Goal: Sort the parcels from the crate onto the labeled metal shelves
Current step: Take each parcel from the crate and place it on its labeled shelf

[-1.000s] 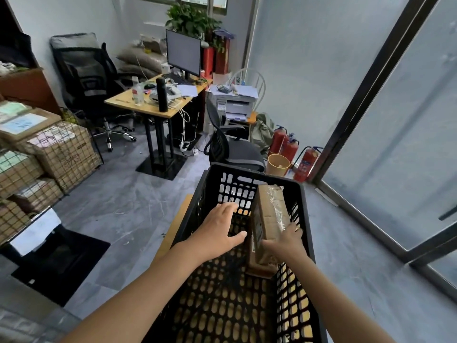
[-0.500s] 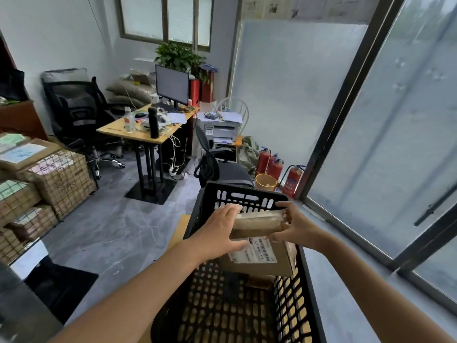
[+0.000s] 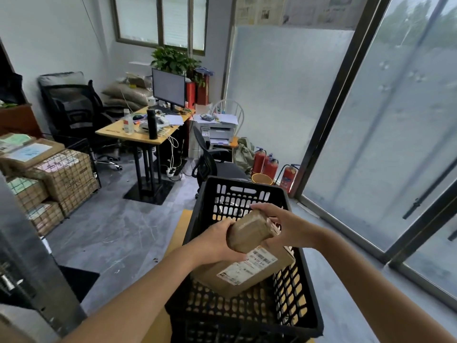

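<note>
A brown cardboard parcel [image 3: 249, 266] with a white shipping label hangs tilted above the black plastic crate [image 3: 237, 191]. My left hand [image 3: 217, 241] grips its left side, thumb on the label face. Opposite it, my right hand [image 3: 284, 224] holds the upper right end, fingers curled over the taped top. The crate's slotted floor under the parcel looks bare. A grey metal shelf post [image 3: 29, 268] stands at the left edge, close to me.
Wire racks with stacked boxes [image 3: 57, 174] line the left wall. A desk [image 3: 138, 134] with monitor, two office chairs, a printer and red fire extinguishers [image 3: 269, 164] fill the back. Glass doors [image 3: 395, 144] run along the right. Grey floor lies between crate and racks.
The parcel stood on end in the crate; both hands took hold and lifted it out, turning its label face up. The view rose.
</note>
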Available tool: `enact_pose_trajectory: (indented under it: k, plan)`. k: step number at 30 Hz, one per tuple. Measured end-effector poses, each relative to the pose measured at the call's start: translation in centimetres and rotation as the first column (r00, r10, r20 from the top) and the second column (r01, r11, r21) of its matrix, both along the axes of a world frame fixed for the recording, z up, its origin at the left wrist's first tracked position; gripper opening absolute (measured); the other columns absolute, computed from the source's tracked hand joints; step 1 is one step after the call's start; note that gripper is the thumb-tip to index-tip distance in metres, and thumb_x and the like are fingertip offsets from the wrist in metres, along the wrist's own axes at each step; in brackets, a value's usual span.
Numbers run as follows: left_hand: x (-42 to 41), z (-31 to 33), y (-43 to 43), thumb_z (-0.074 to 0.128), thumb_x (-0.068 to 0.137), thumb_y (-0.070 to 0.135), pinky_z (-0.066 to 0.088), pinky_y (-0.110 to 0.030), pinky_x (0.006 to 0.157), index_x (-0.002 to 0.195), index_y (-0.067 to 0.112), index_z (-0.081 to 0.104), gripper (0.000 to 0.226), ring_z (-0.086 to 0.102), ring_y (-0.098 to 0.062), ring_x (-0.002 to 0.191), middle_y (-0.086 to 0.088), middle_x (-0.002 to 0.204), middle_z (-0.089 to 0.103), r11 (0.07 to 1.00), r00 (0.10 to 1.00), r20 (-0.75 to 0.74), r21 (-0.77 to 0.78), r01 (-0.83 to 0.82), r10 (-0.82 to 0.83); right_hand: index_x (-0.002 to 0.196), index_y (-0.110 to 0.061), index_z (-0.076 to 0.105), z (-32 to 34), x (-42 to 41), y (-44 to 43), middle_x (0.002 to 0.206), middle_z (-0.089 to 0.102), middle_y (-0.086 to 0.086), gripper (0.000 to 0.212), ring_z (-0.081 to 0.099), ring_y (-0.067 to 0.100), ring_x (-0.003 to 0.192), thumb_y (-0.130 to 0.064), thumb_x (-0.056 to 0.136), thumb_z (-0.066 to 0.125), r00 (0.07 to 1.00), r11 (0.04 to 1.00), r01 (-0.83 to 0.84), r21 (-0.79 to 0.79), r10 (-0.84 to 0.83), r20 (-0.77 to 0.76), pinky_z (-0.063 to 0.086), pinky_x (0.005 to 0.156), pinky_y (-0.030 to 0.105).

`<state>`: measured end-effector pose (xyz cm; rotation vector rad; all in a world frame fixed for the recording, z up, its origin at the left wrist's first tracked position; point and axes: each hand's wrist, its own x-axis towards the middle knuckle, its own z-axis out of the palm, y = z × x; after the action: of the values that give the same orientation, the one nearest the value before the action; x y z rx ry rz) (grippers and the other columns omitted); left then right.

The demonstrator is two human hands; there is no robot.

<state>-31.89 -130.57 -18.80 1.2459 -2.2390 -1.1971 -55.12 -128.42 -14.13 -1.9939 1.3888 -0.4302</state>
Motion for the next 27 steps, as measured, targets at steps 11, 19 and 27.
enact_pose_trajectory:
  k: [11,19,27]
  plan:
    - [1.3,3.8,2.1,0.083,0.061,0.051,0.055,-0.029,0.086,0.119,0.028,0.057,0.067,0.066,-0.003,0.097,0.011,0.113,0.067,0.915,0.821,-0.405,0.170,-0.366,0.404,0.140,-0.021,0.045,-0.1,-2.9,0.5,0.131,0.064,-0.001,0.070,0.059,0.016,0.123,-0.020,0.079,0.081,0.860,0.984,0.050,0.169,-0.128,0.493,0.049,0.104,0.039]
    - [-0.7,4.2,6.5,0.083,0.069,0.042,0.055,-0.029,0.088,0.123,0.026,0.058,0.061,0.066,-0.004,0.101,0.010,0.116,0.067,0.863,0.758,-0.414,0.199,-0.465,0.504,0.128,-0.021,0.058,-2.6,-2.8,2.5,0.122,0.070,-0.004,0.055,0.066,0.017,0.115,-0.021,0.078,0.080,0.832,0.964,-0.072,0.256,-0.083,0.549,0.052,0.098,0.040]
    - [3.6,2.6,14.2,0.073,0.075,0.048,0.040,-0.030,0.107,0.133,0.025,0.048,0.067,0.051,-0.005,0.122,0.011,0.130,0.055,0.688,0.627,-0.339,0.091,-0.720,0.701,0.116,-0.028,0.063,-4.5,-0.1,3.7,0.112,0.073,-0.010,0.060,0.069,0.013,0.106,-0.032,0.061,0.087,0.736,0.956,-0.075,0.284,-0.139,0.662,0.053,0.090,0.035]
